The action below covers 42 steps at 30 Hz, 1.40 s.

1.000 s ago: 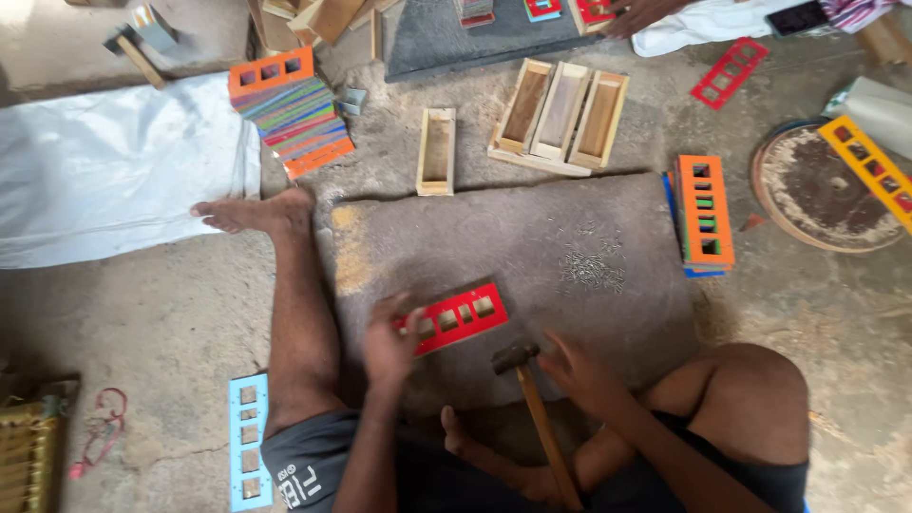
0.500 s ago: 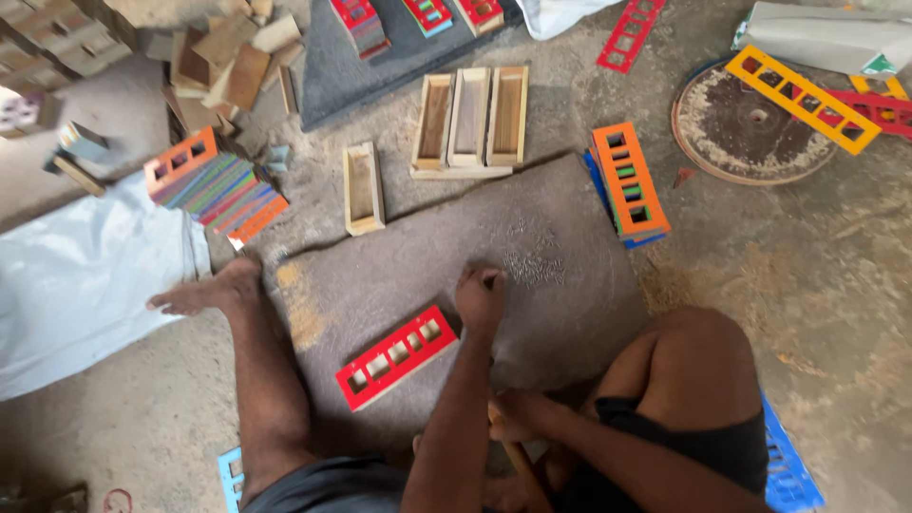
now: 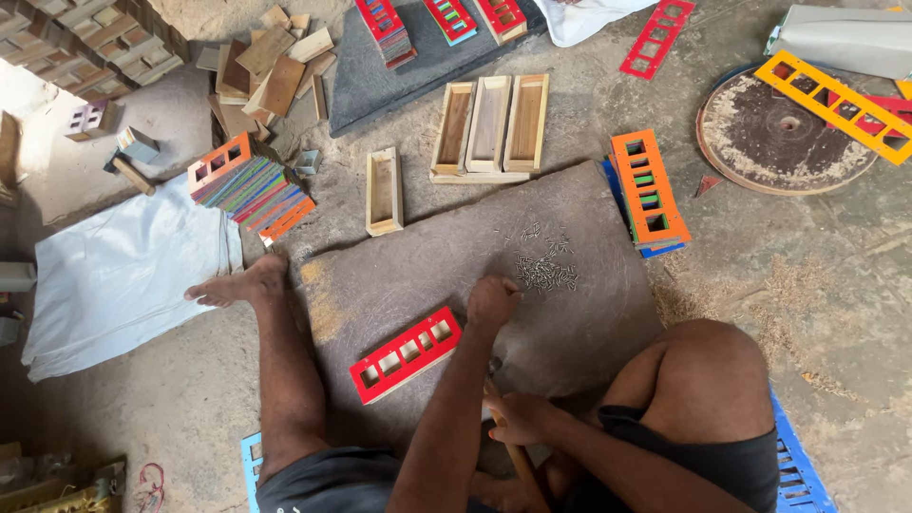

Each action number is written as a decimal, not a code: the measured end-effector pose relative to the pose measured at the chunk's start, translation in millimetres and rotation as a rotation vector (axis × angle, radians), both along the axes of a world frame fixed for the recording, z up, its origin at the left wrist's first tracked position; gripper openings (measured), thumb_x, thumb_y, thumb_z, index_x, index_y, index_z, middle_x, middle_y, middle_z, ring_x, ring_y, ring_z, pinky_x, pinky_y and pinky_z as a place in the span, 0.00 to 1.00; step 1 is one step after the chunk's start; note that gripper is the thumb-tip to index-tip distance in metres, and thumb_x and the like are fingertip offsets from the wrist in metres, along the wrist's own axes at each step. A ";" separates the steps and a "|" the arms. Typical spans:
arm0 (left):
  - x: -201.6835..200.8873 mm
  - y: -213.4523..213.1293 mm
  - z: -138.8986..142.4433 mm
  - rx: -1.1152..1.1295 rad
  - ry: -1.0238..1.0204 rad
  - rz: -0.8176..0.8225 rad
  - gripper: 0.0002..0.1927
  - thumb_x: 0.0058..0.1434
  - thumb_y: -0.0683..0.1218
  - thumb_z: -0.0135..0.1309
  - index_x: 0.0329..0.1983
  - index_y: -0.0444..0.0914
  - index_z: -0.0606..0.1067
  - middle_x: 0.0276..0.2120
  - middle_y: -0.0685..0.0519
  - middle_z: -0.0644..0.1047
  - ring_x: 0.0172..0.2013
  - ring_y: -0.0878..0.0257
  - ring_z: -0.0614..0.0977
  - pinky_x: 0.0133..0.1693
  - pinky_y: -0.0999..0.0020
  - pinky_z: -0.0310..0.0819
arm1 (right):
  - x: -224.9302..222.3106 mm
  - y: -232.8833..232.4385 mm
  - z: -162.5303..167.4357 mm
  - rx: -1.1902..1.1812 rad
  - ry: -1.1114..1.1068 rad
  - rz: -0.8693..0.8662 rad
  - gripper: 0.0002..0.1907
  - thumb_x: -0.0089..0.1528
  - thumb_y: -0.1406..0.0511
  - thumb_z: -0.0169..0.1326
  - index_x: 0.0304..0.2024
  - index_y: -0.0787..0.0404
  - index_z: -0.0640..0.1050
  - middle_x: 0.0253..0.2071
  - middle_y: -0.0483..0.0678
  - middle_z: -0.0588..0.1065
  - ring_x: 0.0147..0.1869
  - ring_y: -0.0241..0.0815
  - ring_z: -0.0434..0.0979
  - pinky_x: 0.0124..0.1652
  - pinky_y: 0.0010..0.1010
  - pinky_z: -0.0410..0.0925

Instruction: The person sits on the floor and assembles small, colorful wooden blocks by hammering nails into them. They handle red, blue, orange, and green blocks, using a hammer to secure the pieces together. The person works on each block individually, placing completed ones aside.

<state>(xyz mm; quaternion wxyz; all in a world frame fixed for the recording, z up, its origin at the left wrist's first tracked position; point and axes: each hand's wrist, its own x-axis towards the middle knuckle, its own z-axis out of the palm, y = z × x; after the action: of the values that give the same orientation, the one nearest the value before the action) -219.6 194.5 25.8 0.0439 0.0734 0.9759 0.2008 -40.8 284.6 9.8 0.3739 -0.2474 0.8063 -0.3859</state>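
I sit on the ground at a grey stone slab [image 3: 579, 323]. My left hand [image 3: 492, 302] rests on the slab with its fingers curled at the edge of a small heap of nails [image 3: 546, 271]; whether it holds any is hidden. A red wooden frame with several cut-out windows [image 3: 406, 353] lies flat just left of that arm, untouched. Near my lap, my right hand [image 3: 518, 418] grips the wooden handle of a hammer [image 3: 495, 365], whose head points up toward the slab.
Three joined wooden trays [image 3: 489, 128] and a single one [image 3: 384, 190] lie beyond the slab. Stacks of coloured frames sit at left [image 3: 249, 187] and right [image 3: 649, 187]. A round disc [image 3: 784, 128], a white sheet [image 3: 123, 275] and wood offcuts [image 3: 275, 66] surround them.
My left hand let go of the red frame and reached up and right to the nails. The hammer stayed low in my right hand. My head turned, shifting the view.
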 end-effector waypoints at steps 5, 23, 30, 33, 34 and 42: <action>16.9 -13.1 1.1 0.163 0.099 -0.069 0.09 0.56 0.54 0.61 0.30 0.45 0.82 0.32 0.47 0.81 0.36 0.49 0.83 0.42 0.53 0.79 | 0.0 -1.9 -1.4 0.011 0.006 0.021 0.35 0.57 0.59 0.58 0.68 0.50 0.66 0.39 0.56 0.79 0.46 0.56 0.80 0.45 0.46 0.71; 140.1 -183.1 -40.7 1.458 0.036 0.237 0.12 0.73 0.40 0.52 0.56 0.31 0.78 0.50 0.50 0.80 0.52 0.60 0.80 0.57 0.63 0.75 | -32.8 -5.8 -38.6 -0.624 -0.349 -0.604 0.30 0.69 0.62 0.51 0.72 0.54 0.61 0.47 0.48 0.75 0.41 0.37 0.77 0.39 0.33 0.75; 151.3 -209.1 12.7 1.220 0.021 0.508 0.13 0.65 0.38 0.59 0.52 0.30 0.78 0.41 0.49 0.85 0.39 0.66 0.87 0.44 0.73 0.82 | -15.5 -9.3 33.8 -0.593 -0.683 -0.788 0.32 0.64 0.64 0.51 0.69 0.45 0.56 0.53 0.46 0.75 0.39 0.36 0.80 0.34 0.30 0.76; 139.5 -197.6 9.2 1.185 0.029 0.362 0.11 0.67 0.40 0.59 0.51 0.30 0.81 0.41 0.50 0.86 0.37 0.67 0.87 0.42 0.74 0.83 | -2.0 -3.6 47.2 -0.496 -0.821 -0.765 0.21 0.70 0.58 0.51 0.64 0.57 0.70 0.42 0.48 0.77 0.27 0.31 0.68 0.26 0.23 0.65; 136.4 -194.0 4.2 1.169 0.025 0.351 0.11 0.67 0.40 0.59 0.50 0.31 0.81 0.40 0.50 0.85 0.37 0.67 0.87 0.42 0.74 0.83 | 2.0 -0.7 48.4 -0.436 -0.820 -0.766 0.20 0.70 0.57 0.51 0.62 0.57 0.70 0.38 0.46 0.75 0.26 0.30 0.67 0.26 0.23 0.64; 129.2 -223.4 -24.8 1.272 0.207 0.402 0.08 0.68 0.38 0.57 0.49 0.33 0.81 0.36 0.52 0.85 0.34 0.68 0.87 0.38 0.75 0.85 | 14.3 12.3 39.1 -0.182 -0.732 -0.737 0.18 0.69 0.54 0.51 0.56 0.55 0.73 0.29 0.40 0.69 0.24 0.28 0.66 0.26 0.23 0.65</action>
<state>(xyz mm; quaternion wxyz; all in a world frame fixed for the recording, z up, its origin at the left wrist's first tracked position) -90.4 -29.0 1.0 -0.1401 -0.0793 0.6617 0.7323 -26.5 296.9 48.9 0.4473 0.1721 0.6197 -0.6215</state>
